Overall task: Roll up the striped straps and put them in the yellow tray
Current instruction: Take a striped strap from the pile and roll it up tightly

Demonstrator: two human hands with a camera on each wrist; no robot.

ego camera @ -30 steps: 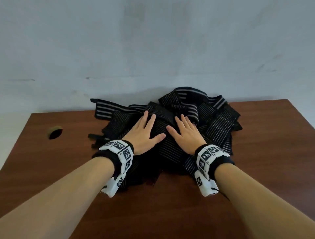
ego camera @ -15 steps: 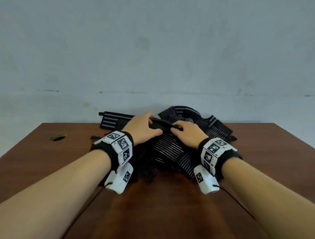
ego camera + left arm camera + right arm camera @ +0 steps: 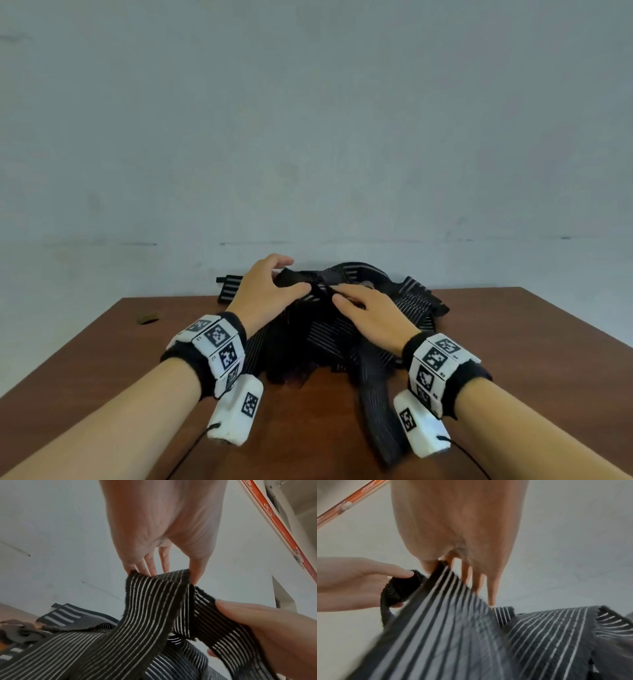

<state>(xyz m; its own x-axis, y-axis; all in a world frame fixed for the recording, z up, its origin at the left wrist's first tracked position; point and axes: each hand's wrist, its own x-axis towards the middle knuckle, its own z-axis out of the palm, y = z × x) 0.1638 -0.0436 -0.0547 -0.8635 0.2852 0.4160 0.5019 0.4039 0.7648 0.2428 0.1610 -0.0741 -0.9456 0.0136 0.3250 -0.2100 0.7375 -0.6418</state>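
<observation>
Striped strap [image 3: 301,279], pinched between both hands' grips

Two hands are in view: one left hand [image 3: 265,294] and one right hand [image 3: 371,317], each with one wristband of black-and-white markers, two wristbands [image 3: 212,349] in all. One bench [image 3: 102,370] carries one heap of striped straps [image 3: 329,337]; the straps overlap too much for a sure count, though several separate ends show. One round hole [image 3: 148,318] sits in the bench top.
</observation>
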